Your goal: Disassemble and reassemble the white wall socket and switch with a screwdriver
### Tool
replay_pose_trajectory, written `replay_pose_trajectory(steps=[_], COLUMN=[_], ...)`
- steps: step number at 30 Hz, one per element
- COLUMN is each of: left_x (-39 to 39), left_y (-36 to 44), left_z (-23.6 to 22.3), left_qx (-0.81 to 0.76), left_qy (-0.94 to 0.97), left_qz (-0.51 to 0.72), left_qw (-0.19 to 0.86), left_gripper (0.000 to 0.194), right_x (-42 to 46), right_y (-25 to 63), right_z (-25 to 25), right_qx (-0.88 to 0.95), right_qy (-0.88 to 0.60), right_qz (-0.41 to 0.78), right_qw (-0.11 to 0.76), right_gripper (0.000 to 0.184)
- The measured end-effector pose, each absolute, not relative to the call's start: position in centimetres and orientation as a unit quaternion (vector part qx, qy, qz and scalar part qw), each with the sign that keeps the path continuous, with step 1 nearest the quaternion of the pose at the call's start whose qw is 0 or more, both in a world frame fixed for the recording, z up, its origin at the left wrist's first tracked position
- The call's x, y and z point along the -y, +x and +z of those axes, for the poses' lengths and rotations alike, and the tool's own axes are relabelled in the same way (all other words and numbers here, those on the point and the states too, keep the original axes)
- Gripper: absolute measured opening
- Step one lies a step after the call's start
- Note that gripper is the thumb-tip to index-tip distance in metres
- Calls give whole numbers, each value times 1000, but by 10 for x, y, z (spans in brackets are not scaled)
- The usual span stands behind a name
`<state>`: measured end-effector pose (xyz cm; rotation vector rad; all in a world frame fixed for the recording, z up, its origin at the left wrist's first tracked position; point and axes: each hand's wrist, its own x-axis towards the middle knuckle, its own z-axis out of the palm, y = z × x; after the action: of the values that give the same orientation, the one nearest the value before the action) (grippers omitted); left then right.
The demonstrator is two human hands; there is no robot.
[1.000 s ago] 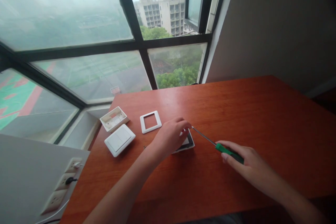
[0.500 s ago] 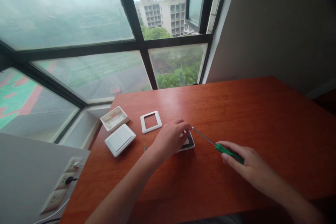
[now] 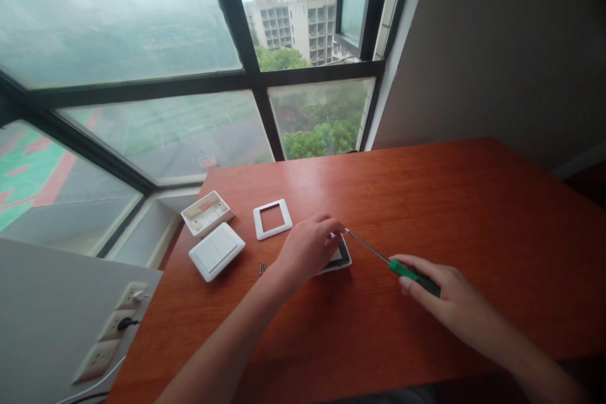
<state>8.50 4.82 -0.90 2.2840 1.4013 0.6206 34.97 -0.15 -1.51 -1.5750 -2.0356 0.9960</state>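
Observation:
My right hand (image 3: 442, 293) is closed round the green handle of a screwdriver (image 3: 411, 276). Its thin metal shaft points up and left, and the tip ends right at the fingertips of my left hand (image 3: 312, 243). Those fingers are bent and pinched together at the tip; whatever is between them is too small or hidden to name. Beneath my left hand lies a white-edged piece with a dark inner border (image 3: 339, 260), mostly covered by the hand. Several small screws (image 3: 262, 268) lie on the table just left of my left wrist.
On the table's left side lie a white wall switch (image 3: 216, 252), a white mounting box (image 3: 207, 213) with its hollow side up, and a square white frame (image 3: 259, 228). The reddish wooden table (image 3: 426, 196) meets a window behind. Wall sockets (image 3: 98, 360) with plugged cables are at lower left.
Almost nothing differs. Both hands and the screwdriver hold the same place, with only a very slight shift of the left hand and the view.

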Motion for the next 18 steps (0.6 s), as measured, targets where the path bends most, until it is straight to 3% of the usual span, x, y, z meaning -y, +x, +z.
replay_pose_trajectory(steps=[18], left_x=[-41], left_y=[82], left_z=[-7], left_qx=[-505], left_qy=[823], left_qz=[202], left_qw=[164], left_gripper=[13], right_x=[0], right_y=[350], right_z=[-16], right_qx=[732], right_qy=[-557], right_qz=[341], right_qw=[195], right_gripper=[36])
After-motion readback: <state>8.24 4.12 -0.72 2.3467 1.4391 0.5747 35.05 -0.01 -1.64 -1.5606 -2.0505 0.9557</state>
